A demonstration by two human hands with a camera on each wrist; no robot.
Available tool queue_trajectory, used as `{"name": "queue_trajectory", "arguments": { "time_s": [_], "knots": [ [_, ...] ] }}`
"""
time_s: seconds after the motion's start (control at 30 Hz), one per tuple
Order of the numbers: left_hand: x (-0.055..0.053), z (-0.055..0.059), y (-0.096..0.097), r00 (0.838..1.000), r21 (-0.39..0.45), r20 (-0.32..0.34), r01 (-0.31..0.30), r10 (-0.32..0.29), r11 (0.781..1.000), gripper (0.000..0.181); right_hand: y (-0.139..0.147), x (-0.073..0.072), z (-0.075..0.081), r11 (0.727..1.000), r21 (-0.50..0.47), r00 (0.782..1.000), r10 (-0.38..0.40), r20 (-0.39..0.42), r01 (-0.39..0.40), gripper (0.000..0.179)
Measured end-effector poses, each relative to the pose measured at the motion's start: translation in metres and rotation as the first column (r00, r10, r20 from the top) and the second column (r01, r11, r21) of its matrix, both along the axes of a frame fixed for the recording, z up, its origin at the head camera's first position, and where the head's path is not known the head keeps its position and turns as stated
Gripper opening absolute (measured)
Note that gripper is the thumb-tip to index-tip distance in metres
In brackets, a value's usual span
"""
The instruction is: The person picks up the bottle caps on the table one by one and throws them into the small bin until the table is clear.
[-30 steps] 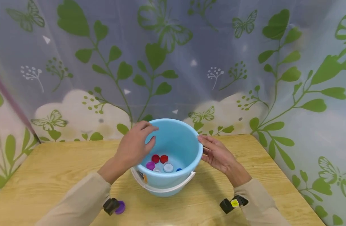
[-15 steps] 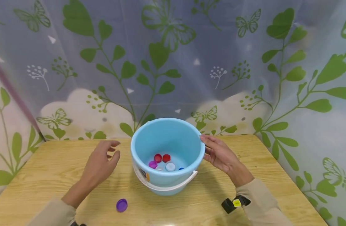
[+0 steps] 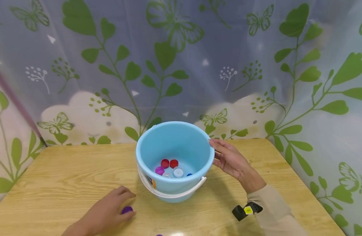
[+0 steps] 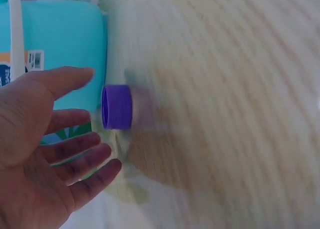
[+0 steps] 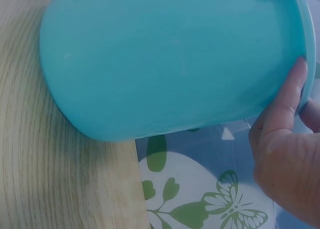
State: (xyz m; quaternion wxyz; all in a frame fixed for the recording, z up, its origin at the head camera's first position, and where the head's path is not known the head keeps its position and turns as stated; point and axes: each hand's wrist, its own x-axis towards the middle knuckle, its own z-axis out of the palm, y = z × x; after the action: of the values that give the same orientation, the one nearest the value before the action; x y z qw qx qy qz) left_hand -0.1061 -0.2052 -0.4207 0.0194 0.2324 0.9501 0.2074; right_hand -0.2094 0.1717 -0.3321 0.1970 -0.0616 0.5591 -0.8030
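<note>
A light blue bucket [image 3: 178, 139] stands upright on the table, its white handle [image 3: 181, 195] hanging down at the front. My right hand [image 3: 232, 160] grips its rim on the right side, thumb and fingers on either side of the rim; the right wrist view has the fingers [image 5: 286, 101] under the lip. Left of the bucket, my left hand [image 3: 105, 209] is around a purple bottle cap [image 3: 127, 209] on the table. In the left wrist view its fingers are spread, and a gap shows between them and the cap [image 4: 117, 107].
Inside the bucket lie several caps: red [image 3: 165, 163], magenta [image 3: 159, 170], white [image 3: 178, 172] and blue [image 3: 189, 174]. A purple edge of something [image 3: 159, 235] shows at the bottom of the head view. Behind the wooden table [image 3: 80, 170] hangs a leaf-patterned curtain [image 3: 181, 82].
My left hand has left the bucket's left rim and come left, then down to the purple cap. My right hand has stayed on the rim, and the bucket has hardly moved.
</note>
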Motion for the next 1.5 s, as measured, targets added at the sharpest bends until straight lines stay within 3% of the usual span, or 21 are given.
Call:
{"name": "queue_trajectory", "arguments": {
  "time_s": [0.13, 0.27, 0.33, 0.43, 0.5, 0.6, 0.7, 0.93, 1.03, 1.1, 1.17, 1.27, 1.4, 1.5],
  "knots": [
    [0.005, -0.003, 0.001, 0.998, -0.012, -0.032, 0.05, -0.05, 0.999, 0.031, 0.0, -0.001, 0.002, 1.0, 0.009, 1.0, -0.009, 0.001, 0.009, 0.035],
    [0.005, -0.007, 0.001, 0.981, 0.002, -0.119, 0.154, -0.152, 0.988, 0.007, 0.001, -0.001, 0.002, 1.0, 0.015, 1.0, -0.02, 0.001, 0.02, 0.036],
    [0.005, -0.008, 0.002, 0.973, 0.006, -0.149, 0.18, -0.177, 0.984, 0.009, 0.001, -0.001, 0.002, 1.0, 0.014, 1.0, -0.019, 0.003, 0.019, 0.036],
    [0.007, -0.007, 0.005, 0.975, -0.019, -0.15, 0.162, -0.163, 0.987, 0.012, 0.0, -0.001, 0.0, 1.0, 0.01, 1.0, -0.013, 0.005, 0.013, 0.035],
    [0.009, -0.005, 0.009, 0.976, -0.078, -0.148, 0.146, -0.156, 0.986, 0.01, 0.0, -0.001, 0.0, 1.0, 0.01, 1.0, -0.013, 0.006, 0.013, 0.034],
    [0.012, -0.004, 0.013, 0.974, -0.175, -0.15, 0.14, -0.167, 0.975, 0.011, 0.0, 0.0, 0.0, 1.0, 0.014, 1.0, -0.015, 0.004, 0.015, 0.035],
    [0.011, -0.004, 0.016, 0.974, -0.219, -0.148, 0.135, -0.17, 0.966, 0.015, -0.001, 0.0, 0.0, 1.0, 0.016, 1.0, -0.013, 0.002, 0.013, 0.037],
    [0.008, -0.006, 0.012, 0.988, -0.142, -0.094, 0.11, -0.124, 0.984, 0.012, -0.001, 0.001, 0.001, 1.0, 0.02, 1.0, -0.013, -0.004, 0.013, 0.039],
    [0.007, -0.002, 0.008, 0.986, -0.085, -0.141, 0.081, -0.093, 0.993, 0.01, -0.001, 0.001, 0.001, 1.0, 0.022, 1.0, -0.012, -0.008, 0.012, 0.041],
    [0.004, 0.006, 0.004, 0.97, -0.042, -0.238, 0.044, -0.052, 0.998, 0.013, -0.001, 0.0, 0.001, 1.0, 0.023, 1.0, -0.012, -0.008, 0.012, 0.041],
    [-0.002, 0.019, 0.0, 0.938, 0.001, -0.346, -0.004, 0.004, 1.0, 0.017, 0.0, 0.0, 0.001, 1.0, 0.021, 1.0, -0.015, -0.007, 0.015, 0.04],
    [-0.014, 0.047, -0.005, 0.865, 0.066, -0.493, -0.066, 0.09, 0.996, 0.021, 0.0, 0.0, 0.001, 1.0, 0.016, 1.0, -0.019, -0.005, 0.02, 0.038],
    [-0.029, 0.087, -0.009, 0.807, 0.13, -0.566, -0.118, 0.171, 0.985, 0.026, -0.001, 0.001, 0.001, 1.0, 0.013, 1.0, -0.023, -0.002, 0.023, 0.036],
    [-0.04, 0.112, -0.007, 0.79, 0.14, -0.587, -0.116, 0.177, 0.983, 0.027, -0.001, 0.001, 0.001, 1.0, 0.012, 1.0, -0.028, -0.001, 0.028, 0.034]
  ]
}}
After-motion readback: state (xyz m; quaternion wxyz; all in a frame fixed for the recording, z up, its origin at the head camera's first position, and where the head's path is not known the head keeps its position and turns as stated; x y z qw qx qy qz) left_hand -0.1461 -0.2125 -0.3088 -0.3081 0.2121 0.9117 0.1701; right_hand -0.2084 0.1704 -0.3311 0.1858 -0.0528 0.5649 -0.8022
